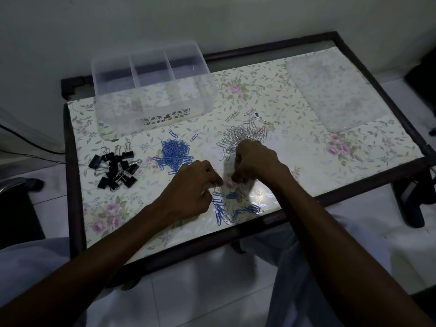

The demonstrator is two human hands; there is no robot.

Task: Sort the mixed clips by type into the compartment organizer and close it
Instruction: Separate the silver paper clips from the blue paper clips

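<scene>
Dim light falls on a low dark-framed table covered in a glossy floral cloth, set against a pale wall on a white tiled floor, and I take the clear compartment organizer at the far left of the cloth as my landmark. It stands open, and I see nothing in its compartments; its lid lies flat well to its right, out of my way until the end. Just in front of the organizer I have three sorted heaps, so each can go into its own compartment: black binder clips nearest its left corner, blue paper clips in front of its middle, silver paper clips off its right corner. Nearer me than all of these lies the mixed remainder, blue and silver tangled together. My left hand curls its fingers over the remainder's near-organizer edge, pinching at a clip, I judge. My right hand is bunched tight just beside it; whether it holds a clip I cannot tell.
</scene>
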